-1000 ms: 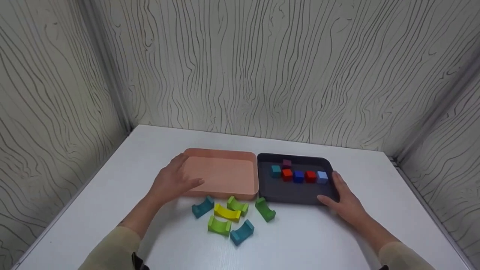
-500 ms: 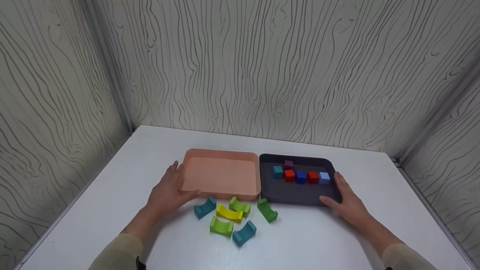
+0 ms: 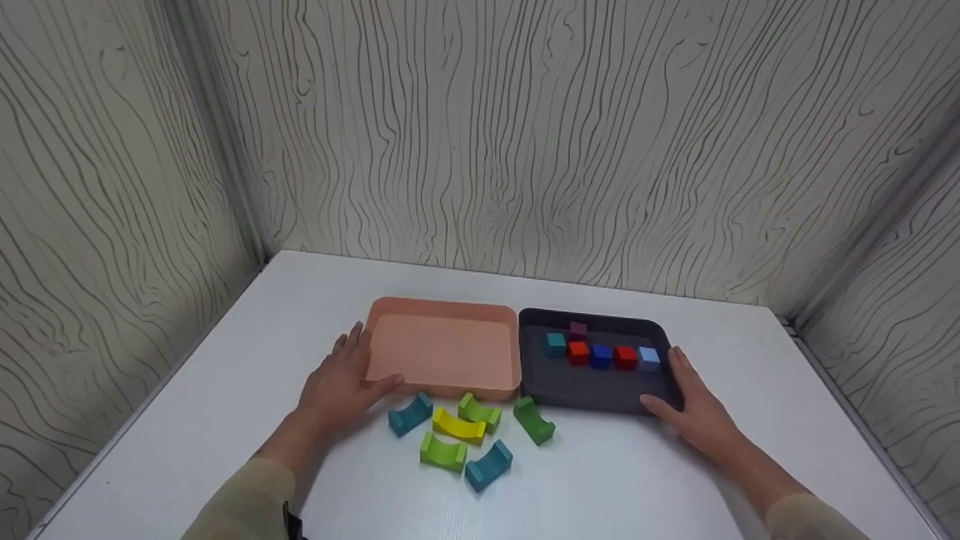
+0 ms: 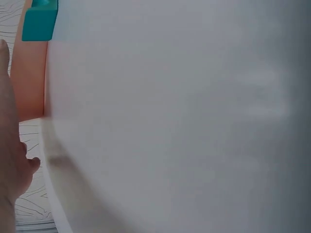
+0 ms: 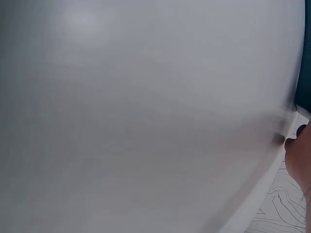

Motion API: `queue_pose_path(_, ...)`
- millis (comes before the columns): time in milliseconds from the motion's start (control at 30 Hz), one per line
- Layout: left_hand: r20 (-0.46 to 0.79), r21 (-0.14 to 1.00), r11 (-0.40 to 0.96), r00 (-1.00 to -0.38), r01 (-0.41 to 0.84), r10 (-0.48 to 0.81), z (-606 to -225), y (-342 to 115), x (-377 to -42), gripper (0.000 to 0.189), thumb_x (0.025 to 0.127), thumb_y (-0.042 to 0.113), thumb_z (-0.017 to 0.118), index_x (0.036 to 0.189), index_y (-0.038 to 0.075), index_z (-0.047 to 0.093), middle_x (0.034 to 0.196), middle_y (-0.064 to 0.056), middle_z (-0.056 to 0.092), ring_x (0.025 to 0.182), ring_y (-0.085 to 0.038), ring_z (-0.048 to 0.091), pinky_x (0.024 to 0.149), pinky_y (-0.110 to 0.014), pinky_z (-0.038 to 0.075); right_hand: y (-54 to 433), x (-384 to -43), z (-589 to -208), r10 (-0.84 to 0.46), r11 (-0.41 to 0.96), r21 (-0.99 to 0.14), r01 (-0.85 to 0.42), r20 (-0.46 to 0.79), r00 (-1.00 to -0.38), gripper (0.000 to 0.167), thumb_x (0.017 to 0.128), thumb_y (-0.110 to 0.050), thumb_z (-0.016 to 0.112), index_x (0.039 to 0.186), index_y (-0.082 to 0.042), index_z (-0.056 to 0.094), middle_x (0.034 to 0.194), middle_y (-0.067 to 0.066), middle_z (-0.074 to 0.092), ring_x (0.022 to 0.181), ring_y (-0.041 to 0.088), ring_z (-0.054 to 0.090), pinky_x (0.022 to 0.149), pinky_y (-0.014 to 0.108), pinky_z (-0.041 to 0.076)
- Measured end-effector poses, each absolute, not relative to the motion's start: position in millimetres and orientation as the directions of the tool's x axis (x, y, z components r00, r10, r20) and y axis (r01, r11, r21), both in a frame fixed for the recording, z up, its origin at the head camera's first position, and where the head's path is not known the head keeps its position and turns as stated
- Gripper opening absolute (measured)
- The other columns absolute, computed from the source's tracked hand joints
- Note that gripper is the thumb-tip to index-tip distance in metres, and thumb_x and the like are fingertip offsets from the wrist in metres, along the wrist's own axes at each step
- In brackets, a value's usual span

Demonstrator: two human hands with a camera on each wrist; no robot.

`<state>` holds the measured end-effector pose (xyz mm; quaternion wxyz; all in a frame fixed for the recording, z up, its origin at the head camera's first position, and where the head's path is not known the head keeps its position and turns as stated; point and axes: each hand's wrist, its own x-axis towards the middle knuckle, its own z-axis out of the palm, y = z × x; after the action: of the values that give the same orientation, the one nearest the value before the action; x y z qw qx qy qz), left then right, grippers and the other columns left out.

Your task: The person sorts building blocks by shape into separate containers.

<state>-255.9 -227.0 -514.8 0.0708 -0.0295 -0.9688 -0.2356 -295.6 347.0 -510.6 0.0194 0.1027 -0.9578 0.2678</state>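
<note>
Six arched blocks (image 3: 459,427) are scattered on the nearer part of the white desk (image 3: 600,480). Beyond them, the pink tray (image 3: 442,352) is flanked on its left by the left hand (image 3: 337,386), and the adjacent dark tray (image 3: 577,384) on its right by the right hand (image 3: 699,409); on both, thumb and fingers are held apart. Six cubes (image 3: 577,352) are contained in the dark tray. Behind, a grain-patterned wall (image 3: 480,150) is seen.
</note>
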Motion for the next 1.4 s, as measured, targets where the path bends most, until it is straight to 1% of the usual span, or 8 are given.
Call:
queue_pose_path(167, 0.129, 0.464, 0.883, -0.992, 0.07, 0.011, -517, -225, -255, 0.11, 0.092, 0.08, 0.056, 0.172, 0.015, 0.017, 0.177, -0.012, 0.014, 0.16, -0.045, 0.016, 0.119, -0.075, 0.023, 347, -287, -509, -0.166, 0.835, -0.514, -0.198, 0.109, -0.98, 0.105, 0.101, -0.059, 0.064, 0.171, -0.007, 0.004, 0.176, 0.023, 0.001, 0.158, 0.052, 0.009, 0.121, 0.074, 0.016)
queue_pose_path(300, 0.117, 0.478, 0.876, -0.993, 0.058, 0.002, -515, -225, -254, 0.112, 0.091, 0.082, 0.057, 0.172, 0.017, 0.014, 0.177, -0.011, 0.013, 0.16, -0.046, 0.017, 0.12, -0.075, 0.019, 343, -277, -500, -0.149, 0.815, -0.535, -0.223, 0.178, -0.973, 0.103, 0.101, -0.054, 0.066, 0.171, -0.01, 0.006, 0.177, 0.021, 0.005, 0.159, 0.051, 0.01, 0.12, 0.075, 0.016)
queue_pose_path(400, 0.111, 0.486, 0.873, -0.994, 0.047, -0.009, -512, -225, -254, 0.113, 0.091, 0.082, 0.058, 0.172, 0.017, 0.012, 0.178, -0.01, 0.014, 0.159, -0.046, 0.019, 0.12, -0.074, 0.018, 334, -270, -493, -0.145, 0.806, -0.534, -0.254, 0.238, -0.96, 0.101, 0.101, -0.051, 0.069, 0.171, -0.009, 0.011, 0.176, 0.021, 0.011, 0.158, 0.05, 0.016, 0.121, 0.073, 0.02)
queue_pose_path(600, 0.127, 0.475, 0.878, -0.992, 0.054, -0.007, -509, -225, -253, 0.112, 0.093, 0.078, 0.059, 0.171, 0.011, 0.013, 0.177, -0.014, 0.016, 0.157, -0.048, 0.023, 0.121, -0.073, 0.02, 303, -251, -479, -0.151, 0.79, -0.551, -0.269, 0.25, -0.956, 0.098, 0.099, -0.05, 0.073, 0.171, -0.012, 0.019, 0.172, 0.022, 0.025, 0.155, 0.05, 0.026, 0.121, 0.07, 0.026)
queue_pose_path(800, 0.11, 0.478, 0.877, -0.994, 0.057, 0.005, -510, -224, -252, 0.113, 0.094, 0.078, 0.057, 0.171, 0.008, 0.011, 0.177, -0.015, 0.015, 0.158, -0.046, 0.022, 0.123, -0.07, 0.018, 268, -232, -475, -0.171, 0.736, -0.608, -0.297, 0.257, -0.951, 0.095, 0.096, -0.05, 0.078, 0.169, -0.015, 0.029, 0.17, 0.013, 0.035, 0.156, 0.042, 0.031, 0.121, 0.068, 0.028)
queue_pose_path(1033, 0.099, 0.476, 0.878, -0.995, 0.057, 0.01, -514, -226, -254, 0.116, 0.093, 0.081, 0.054, 0.171, 0.008, 0.008, 0.177, -0.015, 0.014, 0.159, -0.045, 0.021, 0.123, -0.07, 0.016, 232, -217, -480, -0.171, 0.666, -0.701, -0.253, 0.187, -0.967, 0.09, 0.091, -0.049, 0.084, 0.165, -0.018, 0.042, 0.163, 0.006, 0.049, 0.152, 0.033, 0.043, 0.119, 0.059, 0.037)
queue_pose_path(1233, 0.095, 0.477, 0.877, -0.995, 0.057, 0.013, -515, -225, -253, 0.118, 0.092, 0.083, 0.053, 0.17, 0.006, 0.009, 0.176, -0.017, 0.016, 0.159, -0.044, 0.022, 0.124, -0.069, 0.017, 209, -211, -488, -0.147, 0.646, -0.748, -0.152, 0.073, -0.986, 0.085, 0.091, -0.046, 0.084, 0.161, -0.016, 0.047, 0.161, 0.005, 0.051, 0.152, 0.031, 0.043, 0.12, 0.055, 0.037)
queue_pose_path(1400, 0.107, 0.475, 0.877, -0.994, 0.067, 0.018, -516, -225, -253, 0.118, 0.093, 0.081, 0.054, 0.17, 0.004, 0.01, 0.176, -0.018, 0.017, 0.159, -0.041, 0.022, 0.125, -0.068, 0.016, 199, -206, -491, -0.112, 0.642, -0.756, -0.131, 0.076, -0.991, 0.081, 0.091, -0.046, 0.084, 0.158, -0.016, 0.052, 0.158, 0.005, 0.054, 0.15, 0.032, 0.046, 0.119, 0.055, 0.038)
